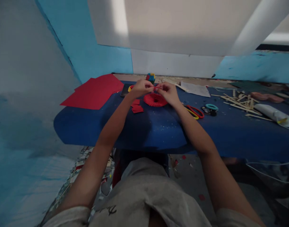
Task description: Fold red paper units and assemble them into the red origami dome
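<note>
Between the fingertips of my left hand and my right hand is a small piece of red paper. Both hands pinch it over the far part of the table. Just below them lies a round, ridged red paper ring with a dark hole in its middle. A few small cut red paper pieces rest left of the ring. Behind my hands stands a small ridged object in blue, red, yellow and green. A yellow and red item is partly hidden by my left hand.
Large red paper sheets cover the left end of the blue table. To the right are red and yellow scissors handles, a teal ring, thin wooden sticks and a white roll. A wall stands close behind.
</note>
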### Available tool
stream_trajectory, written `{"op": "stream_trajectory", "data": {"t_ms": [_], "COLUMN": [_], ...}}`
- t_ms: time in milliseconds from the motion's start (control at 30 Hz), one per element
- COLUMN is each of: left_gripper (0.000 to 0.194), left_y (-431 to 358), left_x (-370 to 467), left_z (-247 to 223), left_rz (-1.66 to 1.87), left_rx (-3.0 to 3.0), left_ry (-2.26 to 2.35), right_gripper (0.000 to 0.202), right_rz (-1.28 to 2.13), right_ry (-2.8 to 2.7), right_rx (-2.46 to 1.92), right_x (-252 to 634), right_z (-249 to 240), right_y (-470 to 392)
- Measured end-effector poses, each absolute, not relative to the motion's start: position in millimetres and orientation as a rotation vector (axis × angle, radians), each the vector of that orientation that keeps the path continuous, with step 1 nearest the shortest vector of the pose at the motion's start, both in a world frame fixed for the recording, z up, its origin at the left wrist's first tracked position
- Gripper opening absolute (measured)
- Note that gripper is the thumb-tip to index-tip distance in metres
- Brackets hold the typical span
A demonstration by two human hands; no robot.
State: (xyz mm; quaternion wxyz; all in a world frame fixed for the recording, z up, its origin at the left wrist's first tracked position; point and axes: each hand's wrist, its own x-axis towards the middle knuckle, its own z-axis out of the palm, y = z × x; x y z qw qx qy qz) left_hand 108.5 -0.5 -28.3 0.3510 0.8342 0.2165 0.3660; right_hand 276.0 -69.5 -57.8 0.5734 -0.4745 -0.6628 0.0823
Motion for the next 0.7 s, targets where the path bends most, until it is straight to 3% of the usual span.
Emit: {"op": "stream_trajectory", "data": {"t_ms": [167,267,433,567,700], "left_gripper": [0.013,0.016,0.02,0.019,0.017], "left_y": [-2.4,-1.4,0.4,-0.8,-7.0], "left_x": [122.2,128.2,124.1,118.6,111.9], "left_z": [-31.4,-30.3,-27.3,-27.4,-24.0], "left_rz": [1.061,1.006,0.961,0.943,0.802], "left_rx": [2.066,1.847,1.715,1.846,1.913], "left_ry": [0.714,0.737,0.718,0.639,0.531], "right_gripper": [0.009,0.016,0.02,0.015,0.025], "right_rz": [-0.331,-0.452,-0.385,-0.137,0.014], "right_ry": [-1.559,-1.717,-1.802,-1.688,-1.607], "right_rx": [-1.258,-1.293,-1.256,-1.071,-0.999], "right_x": [264.9,260.3,261.9,269.0,271.2], "right_z": [-54.0,-50.6,-50.5,-52.8,-51.8], "right_y": [-81.5,-89.0,-86.6,-78.9,-79.4]}}
